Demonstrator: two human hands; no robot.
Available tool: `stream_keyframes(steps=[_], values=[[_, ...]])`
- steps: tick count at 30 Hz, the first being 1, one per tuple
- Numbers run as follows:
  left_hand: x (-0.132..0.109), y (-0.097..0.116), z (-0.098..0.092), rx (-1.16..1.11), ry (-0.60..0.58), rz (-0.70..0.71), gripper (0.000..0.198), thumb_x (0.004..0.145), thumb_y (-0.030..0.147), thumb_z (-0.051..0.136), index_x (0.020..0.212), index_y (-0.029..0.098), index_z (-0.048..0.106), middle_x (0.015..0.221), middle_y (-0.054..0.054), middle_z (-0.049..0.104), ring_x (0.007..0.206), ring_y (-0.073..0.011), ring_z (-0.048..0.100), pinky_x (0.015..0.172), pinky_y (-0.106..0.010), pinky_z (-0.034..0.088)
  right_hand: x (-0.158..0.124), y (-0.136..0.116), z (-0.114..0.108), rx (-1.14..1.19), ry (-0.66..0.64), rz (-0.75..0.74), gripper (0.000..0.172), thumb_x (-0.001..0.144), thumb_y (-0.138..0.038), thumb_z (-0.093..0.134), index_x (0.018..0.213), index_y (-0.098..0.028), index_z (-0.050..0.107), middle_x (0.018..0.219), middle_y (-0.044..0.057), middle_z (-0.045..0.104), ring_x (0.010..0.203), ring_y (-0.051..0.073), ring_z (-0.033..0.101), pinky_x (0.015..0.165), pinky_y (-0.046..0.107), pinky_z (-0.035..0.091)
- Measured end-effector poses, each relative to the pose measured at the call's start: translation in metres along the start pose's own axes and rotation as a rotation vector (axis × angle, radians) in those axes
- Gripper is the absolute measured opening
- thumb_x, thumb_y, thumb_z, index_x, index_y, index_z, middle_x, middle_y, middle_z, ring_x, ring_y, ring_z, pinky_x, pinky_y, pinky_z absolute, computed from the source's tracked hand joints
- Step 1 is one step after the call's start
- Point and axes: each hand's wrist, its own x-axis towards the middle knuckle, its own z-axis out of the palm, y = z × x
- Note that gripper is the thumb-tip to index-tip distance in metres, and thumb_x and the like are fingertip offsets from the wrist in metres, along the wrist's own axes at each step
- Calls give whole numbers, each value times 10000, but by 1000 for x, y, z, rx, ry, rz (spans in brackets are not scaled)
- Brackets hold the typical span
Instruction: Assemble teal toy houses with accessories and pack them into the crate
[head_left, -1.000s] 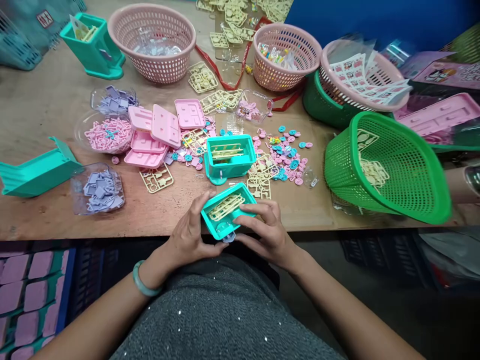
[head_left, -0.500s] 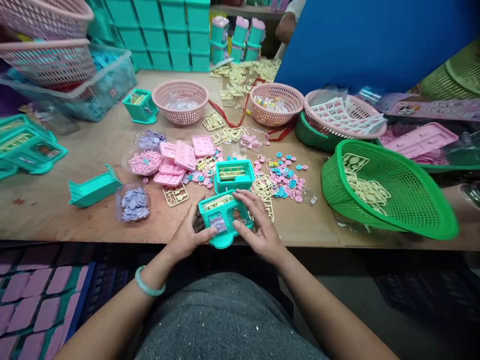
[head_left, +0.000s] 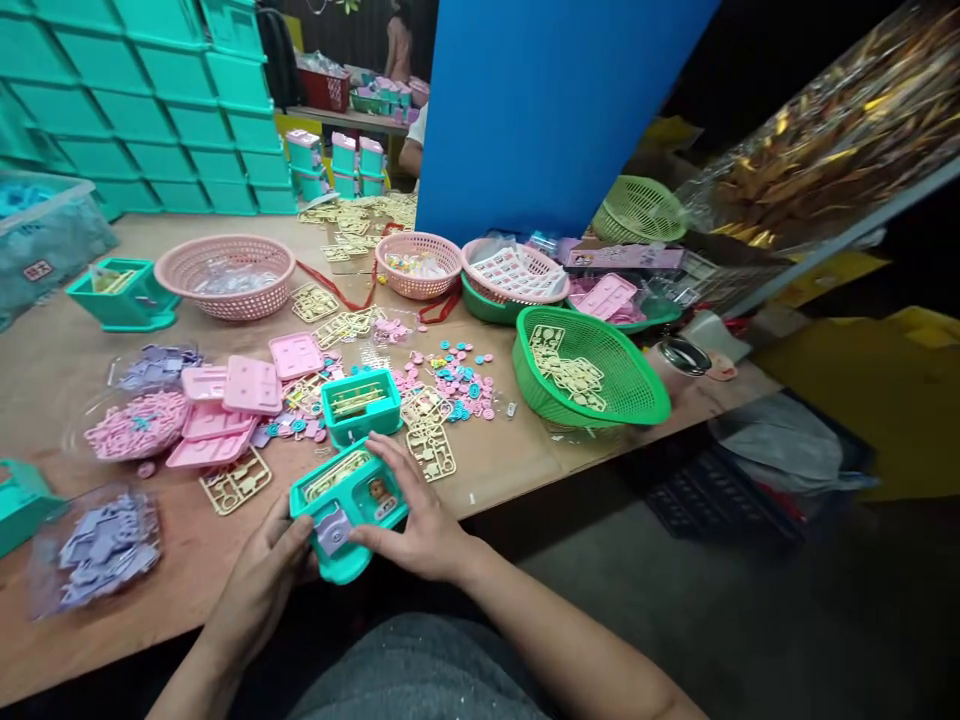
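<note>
A teal toy box (head_left: pixel 346 568) is held tilted at the table's front edge between both hands. Cream plastic sprues (head_left: pixel 337 474) fill its slot, and a lilac piece (head_left: pixel 331 530) sits on its face beside a small brown figure (head_left: pixel 380 494). My left hand (head_left: pixel 262 570) grips the box's left side, thumb near the lilac piece. On the right side, my right hand (head_left: pixel 420 515) closes over the box, its thumb on the front. Just behind stands a second teal box (head_left: pixel 361 405) with cream parts inside. Pink lids (head_left: pixel 253 385) lie to its left.
Clear trays of lilac parts (head_left: pixel 109 550) and pink pieces (head_left: pixel 139 428) stand left. Pink and blue discs (head_left: pixel 465 385) are scattered behind right. A green basket (head_left: pixel 630 370) holds cream sprues. Pink baskets (head_left: pixel 225 262) stand farther back, near a blue panel (head_left: pixel 540 120) and stacked teal boxes (head_left: pixel 165 110).
The view has swung to the right, so the table's contents appear farther left. Both hands still hold the teal toy box, and my left thumb has shifted toward its upper left edge.
</note>
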Motion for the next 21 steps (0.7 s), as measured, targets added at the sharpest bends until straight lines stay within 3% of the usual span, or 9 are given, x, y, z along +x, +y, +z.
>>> stream_keyframes(steps=[2, 5, 8, 10, 15, 18, 21], values=[[-1, 3, 0, -11, 31, -4, 665, 672, 522, 847, 1234, 235, 635, 1000, -78, 774, 790, -268, 721, 574, -293, 559, -6, 19, -17, 25, 81, 59, 702, 893, -362, 714, 1505, -286, 379, 1453, 121, 553, 1319, 241, 566, 1077, 404, 520], [0, 3, 3, -7, 57, 5, 620, 688, 515, 834, 1205, 244, 628, 909, -43, 768, 698, -228, 699, 495, -251, 509, -15, 61, -61, -89, 327, 202, 238, 969, -306, 568, 1162, -210, 668, 1092, 91, 718, 983, 199, 704, 864, 328, 591], [4, 1, 10, -11, 46, -23, 635, 712, 531, 808, 1246, 250, 609, 1006, -61, 773, 831, -275, 739, 577, -290, 568, -18, 98, -99, -334, 443, 260, 184, 948, -277, 553, 945, -192, 716, 938, 84, 727, 873, 217, 701, 805, 351, 580], [7, 0, 16, -28, 36, -48, 665, 720, 549, 794, 1282, 255, 595, 1080, -76, 773, 935, -315, 746, 672, -343, 605, -11, 112, -108, -406, 401, 228, 189, 949, -250, 541, 966, -192, 721, 955, 85, 732, 887, 220, 698, 822, 356, 567], [11, 2, 25, -62, 43, -99, 658, 718, 541, 793, 1269, 239, 596, 1091, -89, 780, 999, -354, 744, 746, -420, 623, 25, 117, -99, -553, 252, 226, 215, 959, -196, 531, 1033, -198, 733, 990, 89, 701, 918, 220, 666, 862, 359, 536], [12, 3, 23, -79, 40, -110, 598, 699, 521, 821, 1184, 228, 630, 1034, -80, 789, 987, -357, 745, 749, -424, 626, 43, 118, -101, -657, 103, 279, 145, 910, -169, 610, 963, -209, 739, 970, 76, 664, 936, 230, 633, 933, 400, 512], [14, 0, 17, -98, 36, -98, 532, 688, 521, 838, 1084, 219, 651, 995, -76, 791, 966, -354, 746, 758, -421, 627, 42, 116, -109, -685, 57, 206, 101, 867, -123, 641, 884, -202, 701, 942, 62, 641, 931, 227, 612, 1007, 443, 483]])
